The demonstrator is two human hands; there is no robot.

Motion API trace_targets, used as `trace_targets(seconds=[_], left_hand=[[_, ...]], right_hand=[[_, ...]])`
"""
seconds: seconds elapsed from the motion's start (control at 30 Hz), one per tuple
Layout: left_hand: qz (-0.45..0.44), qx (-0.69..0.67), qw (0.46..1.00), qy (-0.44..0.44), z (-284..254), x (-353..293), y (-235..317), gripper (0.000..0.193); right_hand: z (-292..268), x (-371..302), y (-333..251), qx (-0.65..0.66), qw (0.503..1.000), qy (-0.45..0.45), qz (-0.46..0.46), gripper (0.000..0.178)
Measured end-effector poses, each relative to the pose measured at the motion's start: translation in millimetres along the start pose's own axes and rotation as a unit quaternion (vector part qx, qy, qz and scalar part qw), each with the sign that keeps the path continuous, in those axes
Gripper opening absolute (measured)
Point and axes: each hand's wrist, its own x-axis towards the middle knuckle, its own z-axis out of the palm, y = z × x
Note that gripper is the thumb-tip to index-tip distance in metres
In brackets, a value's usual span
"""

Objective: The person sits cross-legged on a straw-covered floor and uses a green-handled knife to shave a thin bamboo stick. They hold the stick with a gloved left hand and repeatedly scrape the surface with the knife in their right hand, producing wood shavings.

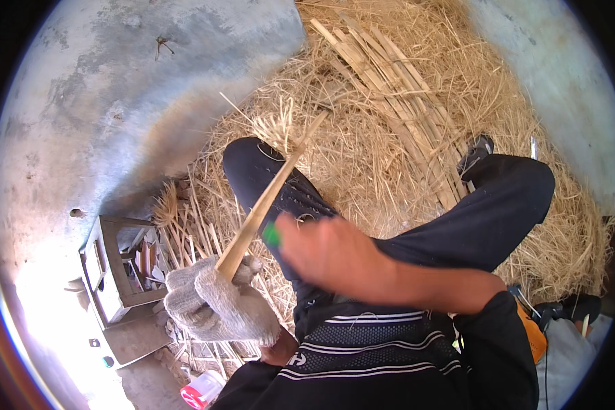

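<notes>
My left hand (219,301), in a pale knitted work glove, is closed round the near end of a long flat bamboo strip (263,205). The strip slants up and away over my left thigh, and a bunch of thin curled shavings (277,126) shows beside its far part. My bare right hand (328,253) is blurred and reaches across my lap, close to the strip's right side. It looks closed, with a bright green piece (271,234) at its thumb side; whether that is a handle or a finger wrap I cannot make out.
Loose straw-like shavings (485,96) cover the floor around my bent legs. Several split bamboo strips (396,89) lie in a pile ahead. At left stand a worn wall (143,82) and a small wooden frame box (126,273). A red-and-white container (203,389) is at lower left.
</notes>
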Motion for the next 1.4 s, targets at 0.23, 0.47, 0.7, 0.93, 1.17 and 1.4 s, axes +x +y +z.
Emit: trace_targets(seconds=[0.23, 0.47, 0.7, 0.93, 1.17, 1.4], left_hand=[[-0.019, 0.014, 1.0, -0.016, -10, 11, 0, 0.032], [0.029, -0.012, 0.994, -0.108, -2, -5, 6, 0.038], [-0.007, -0.039, 0.997, -0.073, 4, 4, 3, 0.032], [0.001, -0.004, 0.999, -0.054, 6, 8, 4, 0.031], [0.02, 0.015, 0.999, -0.043, 6, 7, -1, 0.026], [0.006, 0.015, 0.999, -0.05, -3, 3, 3, 0.025]], right_hand=[[4, 5, -3, -0.042, 0.996, -0.033, 0.069, 0.02], [34, 4, 130, -0.195, 0.971, 0.065, 0.122, 0.031], [-12, 5, 17, 0.041, 0.997, 0.064, -0.018, 0.024], [0, 14, 32, -0.037, 0.998, 0.043, 0.021, 0.02], [19, 19, 50, -0.046, 0.997, 0.062, -0.004, 0.018], [31, 24, 65, -0.098, 0.995, 0.021, 0.014, 0.019]])
